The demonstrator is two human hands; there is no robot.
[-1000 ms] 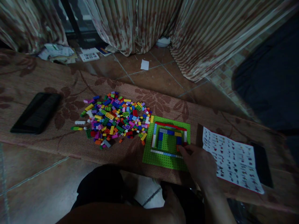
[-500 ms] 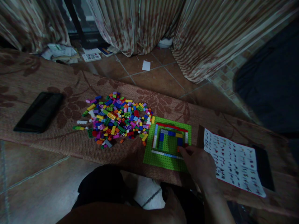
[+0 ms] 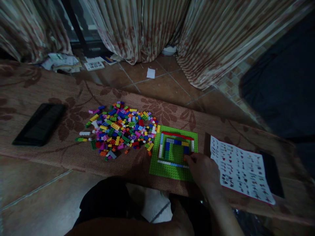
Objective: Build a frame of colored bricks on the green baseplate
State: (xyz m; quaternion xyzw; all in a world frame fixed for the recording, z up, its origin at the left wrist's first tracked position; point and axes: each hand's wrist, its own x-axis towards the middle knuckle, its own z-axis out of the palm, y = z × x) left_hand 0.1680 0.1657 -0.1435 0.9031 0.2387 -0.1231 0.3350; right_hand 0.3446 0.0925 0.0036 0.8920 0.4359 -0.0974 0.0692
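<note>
My right hand (image 3: 204,170) is closed in a pinch over the right side of a green baseplate (image 3: 159,171). Its fingertips grip a small orange brick (image 3: 185,158) below a blue brick (image 3: 186,150) of the inner frame. Rows of red, white, light blue, blue, grey and yellow bricks form two nested rectangles on the plate. Part of the outer rectangle's lower right corner is hidden behind my hand. My left hand (image 3: 180,214) hangs low by my lap, and its fingers are too dark to make out. Left of the plate lies a pile of loose coloured bricks (image 3: 123,129).
A printed sheet (image 3: 242,168) lies right of the baseplate, over a dark flat object (image 3: 273,173). On the far left of the cloth-covered bench (image 3: 73,157) rests a black tablet (image 3: 40,124). Papers (image 3: 61,62) and striped curtains (image 3: 145,29) are beyond it.
The whole view has shifted a little, so things sit slightly further left. My right hand stays at the orange brick on the baseplate, with little change in its pinch.
</note>
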